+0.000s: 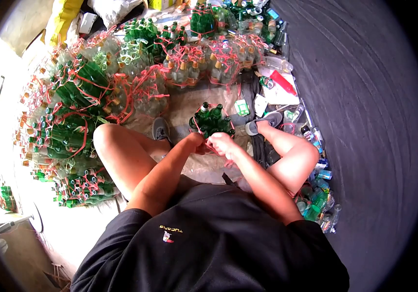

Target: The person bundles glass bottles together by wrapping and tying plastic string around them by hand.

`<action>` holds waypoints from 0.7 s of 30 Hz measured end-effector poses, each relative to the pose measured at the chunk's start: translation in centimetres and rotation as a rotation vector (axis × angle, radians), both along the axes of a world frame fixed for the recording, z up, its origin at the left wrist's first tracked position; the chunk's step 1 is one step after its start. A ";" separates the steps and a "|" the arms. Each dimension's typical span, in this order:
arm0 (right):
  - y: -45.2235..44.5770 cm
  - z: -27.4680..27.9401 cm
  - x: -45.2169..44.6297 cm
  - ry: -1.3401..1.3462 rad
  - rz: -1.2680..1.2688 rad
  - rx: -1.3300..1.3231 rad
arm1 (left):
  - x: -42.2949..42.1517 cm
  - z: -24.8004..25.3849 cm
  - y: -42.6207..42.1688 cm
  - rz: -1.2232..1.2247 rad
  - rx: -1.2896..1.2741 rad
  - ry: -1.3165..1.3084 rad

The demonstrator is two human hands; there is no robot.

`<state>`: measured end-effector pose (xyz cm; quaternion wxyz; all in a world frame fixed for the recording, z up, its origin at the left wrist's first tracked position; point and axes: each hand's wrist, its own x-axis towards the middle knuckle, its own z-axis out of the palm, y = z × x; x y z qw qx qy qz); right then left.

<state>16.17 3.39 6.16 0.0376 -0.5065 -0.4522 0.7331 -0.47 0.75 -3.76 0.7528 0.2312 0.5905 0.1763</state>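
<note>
The bundle of green bottles (213,118) stands upright on the floor sheet (179,104), between the feet and just beyond both hands; it is likely heavy as a group, hard, slick and breakable, so best held round the bodies; the string (211,148) looks light and limp; the left hand (197,142) and right hand (222,144) are closed, seemingly pinching it, close together at the bundle's near side.

Green btls (214,116) w/ lower ends partly behind L hand (198,142) & R hand (222,143)
</note>
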 end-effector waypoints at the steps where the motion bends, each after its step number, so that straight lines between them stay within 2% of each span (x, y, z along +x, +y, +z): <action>1: 1.2 0.3 0.1 0.097 -0.083 -0.213 | -0.1 0.6 0.0 0.236 -0.171 -0.144; 2: 1.9 0.2 0.0 0.141 -0.089 -0.210 | -0.3 -1.3 0.2 0.258 -0.178 -0.165; 3: 2.6 -0.5 -0.2 0.153 -0.119 -0.205 | -0.3 -1.0 0.2 0.263 -0.175 -0.165; 5: 3.5 -1.8 -0.4 0.148 -0.161 -0.191 | -0.2 -0.4 -0.1 0.505 -0.266 -0.228; 10: 3.5 -6.8 0.3 0.268 -0.390 -0.344 | 0.1 -1.1 -0.4 0.504 -0.226 -0.305; 11: 3.2 -6.6 0.2 0.289 -0.487 -0.419 | 0.2 -1.2 -0.4 0.506 -0.229 -0.304; 13: 2.7 -6.1 -0.2 0.199 -0.530 -0.395 | 0.7 -1.4 -0.4 0.530 -0.190 -0.204; 16: 2.7 -4.8 0.0 -0.141 -0.268 0.076 | 0.8 0.1 -0.4 0.481 -0.167 -0.110; 17: 3.0 -5.8 0.3 -0.141 -0.269 0.075 | 0.9 0.6 -0.3 0.481 -0.168 -0.109; 19: 3.4 -8.8 0.9 -0.170 -0.105 0.622 | 1.0 1.2 -0.3 0.514 -0.045 -0.025; 20: 3.6 -6.9 0.6 -0.358 0.011 0.619 | 1.0 1.2 -0.4 0.513 -0.046 -0.025; 21: 3.3 -5.2 0.6 -0.358 0.011 0.620 | 1.0 1.2 -0.4 0.516 -0.018 -0.023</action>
